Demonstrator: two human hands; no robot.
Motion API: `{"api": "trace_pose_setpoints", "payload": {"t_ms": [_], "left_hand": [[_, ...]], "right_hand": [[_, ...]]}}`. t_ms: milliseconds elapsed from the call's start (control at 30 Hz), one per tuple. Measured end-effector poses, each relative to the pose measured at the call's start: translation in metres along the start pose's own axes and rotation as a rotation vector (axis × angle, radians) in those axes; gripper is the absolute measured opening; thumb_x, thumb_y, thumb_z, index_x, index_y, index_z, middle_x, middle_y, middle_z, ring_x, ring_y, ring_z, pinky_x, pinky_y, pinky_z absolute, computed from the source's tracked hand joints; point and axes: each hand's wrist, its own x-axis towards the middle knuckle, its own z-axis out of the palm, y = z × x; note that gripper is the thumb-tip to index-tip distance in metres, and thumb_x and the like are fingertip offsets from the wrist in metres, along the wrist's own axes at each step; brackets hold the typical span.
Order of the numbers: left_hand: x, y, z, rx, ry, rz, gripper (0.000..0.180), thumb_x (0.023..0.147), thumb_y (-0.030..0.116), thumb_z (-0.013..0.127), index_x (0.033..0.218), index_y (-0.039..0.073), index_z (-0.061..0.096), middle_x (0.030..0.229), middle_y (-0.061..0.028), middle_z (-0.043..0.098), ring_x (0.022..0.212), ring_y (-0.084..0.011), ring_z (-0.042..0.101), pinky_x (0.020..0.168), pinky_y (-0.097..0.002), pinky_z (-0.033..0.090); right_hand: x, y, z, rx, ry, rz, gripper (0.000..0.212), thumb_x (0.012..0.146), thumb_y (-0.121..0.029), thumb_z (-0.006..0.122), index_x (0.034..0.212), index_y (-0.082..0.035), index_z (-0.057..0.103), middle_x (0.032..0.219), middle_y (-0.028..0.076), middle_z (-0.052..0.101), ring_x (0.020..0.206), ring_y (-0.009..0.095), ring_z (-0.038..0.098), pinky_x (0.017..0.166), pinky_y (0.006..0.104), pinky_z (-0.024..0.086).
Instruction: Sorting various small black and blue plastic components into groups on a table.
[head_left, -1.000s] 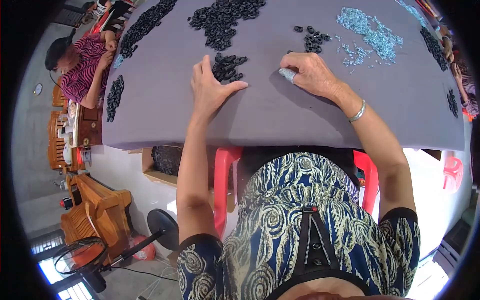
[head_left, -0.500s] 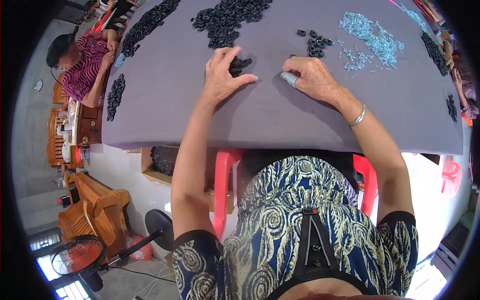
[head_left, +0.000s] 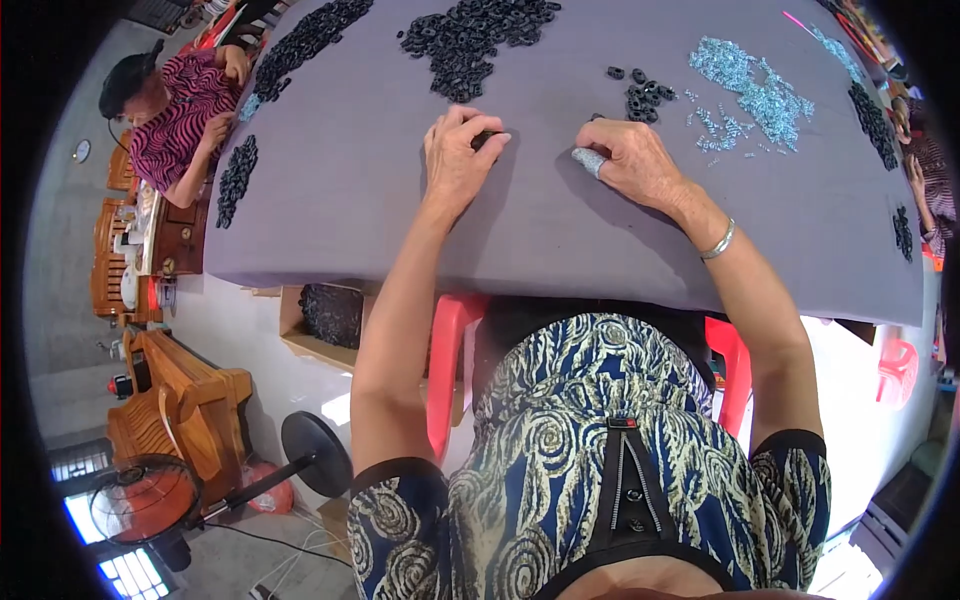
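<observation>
My left hand (head_left: 458, 160) is over the grey cloth with its fingers curled in. A small black plastic part (head_left: 487, 138) shows between its thumb and fingers. To the right, my right hand (head_left: 636, 162) has bent fingers pressed toward a thumb wrapped in silvery tape (head_left: 589, 160). What it pinches, if anything, is hidden. Past its knuckles lies a small group of black oval parts (head_left: 650, 97). Beyond my left hand spreads a large pile of similar black parts (head_left: 470, 45). Small shiny coil springs (head_left: 750, 80) lie scattered at the far right.
The grey cloth-covered table (head_left: 560, 250) carries more black parts (head_left: 305, 45) along its left side. A co-worker (head_left: 185, 110) sits at the left edge, another person (head_left: 928, 170) at the right. Below the table's left front stands a cardboard box (head_left: 320, 330); a fan (head_left: 145, 500) is at lower left.
My left hand has closed from spread fingers over a few black parts to a curled grip. The right hand stays bent in nearly the same place. The whole view has shifted slightly.
</observation>
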Motion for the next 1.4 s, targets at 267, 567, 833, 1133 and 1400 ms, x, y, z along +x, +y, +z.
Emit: {"api": "trace_pose_setpoints", "payload": {"t_ms": [267,567,833,1133,1400], "left_hand": [[-0.033,0.002,-0.026,0.153,0.055,0.060,0.012,0.081,0.015,0.065,0.092,0.011,0.062,0.097,-0.0058,0.055,0.094,-0.0268,0.052,0.085,-0.0406,0.040],[-0.088,-0.011,-0.070,0.286,0.075,0.031,0.010,0.080,0.012,0.065,0.090,0.010,0.061,0.095,-0.0056,0.056,0.089,-0.0275,0.053,0.075,-0.0399,0.043],[-0.162,0.001,-0.122,0.193,0.114,-0.116,0.010,0.075,0.000,0.064,0.084,0.003,0.059,0.086,-0.0095,0.057,0.084,-0.0285,0.054,0.075,-0.0379,0.044],[-0.192,-0.013,-0.139,0.153,0.440,-0.279,0.006,0.078,-0.005,0.061,0.083,0.000,0.061,0.085,-0.0093,0.058,0.079,-0.0215,0.057,0.072,-0.0303,0.045],[-0.113,0.024,-0.101,0.020,0.336,0.027,0.011,0.078,-0.005,0.065,0.087,0.001,0.062,0.081,-0.0092,0.059,0.073,-0.0179,0.057,0.065,-0.0273,0.047]], "right_hand": [[0.000,0.002,0.001,0.030,-0.029,0.052,0.008,0.081,-0.004,0.064,0.086,0.000,0.058,0.071,0.010,0.057,0.061,0.019,0.054,0.059,0.0305,0.045],[0.001,0.000,0.002,0.072,-0.031,0.071,0.010,0.079,-0.005,0.062,0.088,-0.003,0.060,0.075,0.012,0.062,0.066,0.027,0.060,0.062,0.0340,0.047],[-0.002,0.011,0.008,0.062,-0.025,0.049,0.008,0.084,-0.002,0.063,0.091,-0.001,0.059,0.069,0.003,0.056,0.063,0.008,0.049,0.058,0.0239,0.043],[-0.002,0.010,0.002,0.089,-0.014,0.072,0.009,0.082,-0.003,0.064,0.090,-0.002,0.061,0.070,0.005,0.056,0.064,0.009,0.051,0.059,0.0252,0.044],[-0.001,0.006,0.006,0.016,0.034,-0.012,0.008,0.080,-0.007,0.066,0.085,-0.004,0.060,0.071,0.010,0.060,0.060,0.022,0.058,0.056,0.0324,0.047]]}}
